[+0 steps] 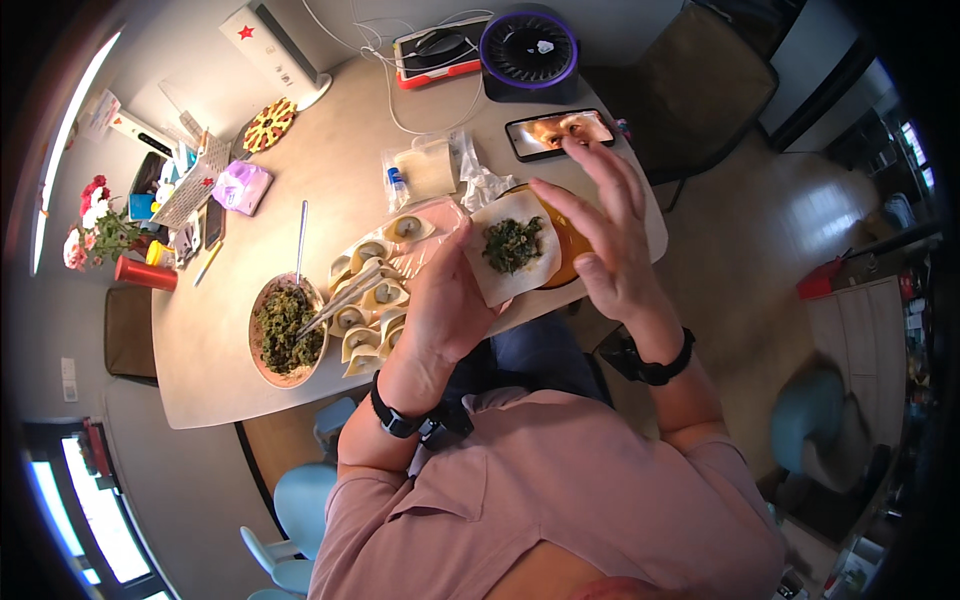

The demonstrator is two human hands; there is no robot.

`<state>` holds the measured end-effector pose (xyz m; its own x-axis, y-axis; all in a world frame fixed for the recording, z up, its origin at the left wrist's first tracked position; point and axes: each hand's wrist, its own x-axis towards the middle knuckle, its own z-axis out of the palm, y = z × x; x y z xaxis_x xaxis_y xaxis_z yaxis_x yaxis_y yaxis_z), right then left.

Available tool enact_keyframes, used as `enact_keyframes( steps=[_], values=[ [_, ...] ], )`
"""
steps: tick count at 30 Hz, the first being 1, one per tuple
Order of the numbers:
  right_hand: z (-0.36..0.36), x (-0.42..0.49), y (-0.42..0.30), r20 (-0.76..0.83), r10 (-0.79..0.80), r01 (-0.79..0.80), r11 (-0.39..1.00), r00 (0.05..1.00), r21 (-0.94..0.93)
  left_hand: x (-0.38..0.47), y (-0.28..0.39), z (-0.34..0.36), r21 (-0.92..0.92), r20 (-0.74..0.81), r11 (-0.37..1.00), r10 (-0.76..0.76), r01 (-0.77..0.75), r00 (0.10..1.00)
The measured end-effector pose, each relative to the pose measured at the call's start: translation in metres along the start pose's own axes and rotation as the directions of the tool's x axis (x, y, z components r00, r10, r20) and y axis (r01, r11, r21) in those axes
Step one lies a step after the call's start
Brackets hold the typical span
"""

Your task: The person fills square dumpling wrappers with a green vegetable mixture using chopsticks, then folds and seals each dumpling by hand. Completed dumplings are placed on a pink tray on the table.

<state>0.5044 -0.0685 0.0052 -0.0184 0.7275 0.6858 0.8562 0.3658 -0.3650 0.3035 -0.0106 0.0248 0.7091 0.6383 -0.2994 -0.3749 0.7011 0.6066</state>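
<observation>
A square dough wrapper (491, 282) with a mound of chopped green filling (514, 245) lies flat on my left hand (457, 300), whose thumb rests at its edge. My right hand (611, 232) is raised just to the right, fingers apart and holding nothing, above an orange-yellow dish (568, 238) partly hidden behind the wrapper. Folded wontons (386, 292) stand in rows on a pink tray (435, 225) left of my left hand. Farther left, a bowl (259, 365) holds green filling (281, 330), with a metal spoon (303, 240) and chopsticks (341, 304) leaning out of it.
Behind the tray lie a stack of wrappers (426, 169) in plastic and crumpled tissue (486, 187). A phone (559, 135) showing a picture, a round black device with a purple rim (529, 49), a tablet (439, 52) and cables stand farther back. A tissue pack (241, 187) is at the left.
</observation>
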Motion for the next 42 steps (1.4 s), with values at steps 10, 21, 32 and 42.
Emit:
enact_keyframes(
  steps=[10, 21, 32, 42],
  values=[
    [-0.002, -0.019, -0.013, 0.025, -0.034, 0.036, 0.995, 0.999, -0.094, 0.008, 0.000, -0.003, -0.080, 0.012, 0.985, 0.157, -0.155, 0.988],
    [0.011, -0.030, 0.001, 0.113, 0.064, -0.041, 0.980, 0.992, -0.197, 0.006, 0.009, -0.010, -0.159, 0.053, 0.952, 0.272, -0.261, 0.961],
    [-0.003, -0.003, 0.000, -0.092, 0.015, -0.017, 1.000, 0.996, -0.023, 0.006, 0.002, -0.005, -0.121, 0.083, 0.975, 0.195, -0.184, 0.977],
    [0.011, 0.015, -0.034, 0.048, -0.068, 0.067, 0.997, 0.997, 0.027, 0.004, -0.005, 0.014, 0.011, 0.010, 0.999, 0.053, -0.053, 0.999]
  ],
)
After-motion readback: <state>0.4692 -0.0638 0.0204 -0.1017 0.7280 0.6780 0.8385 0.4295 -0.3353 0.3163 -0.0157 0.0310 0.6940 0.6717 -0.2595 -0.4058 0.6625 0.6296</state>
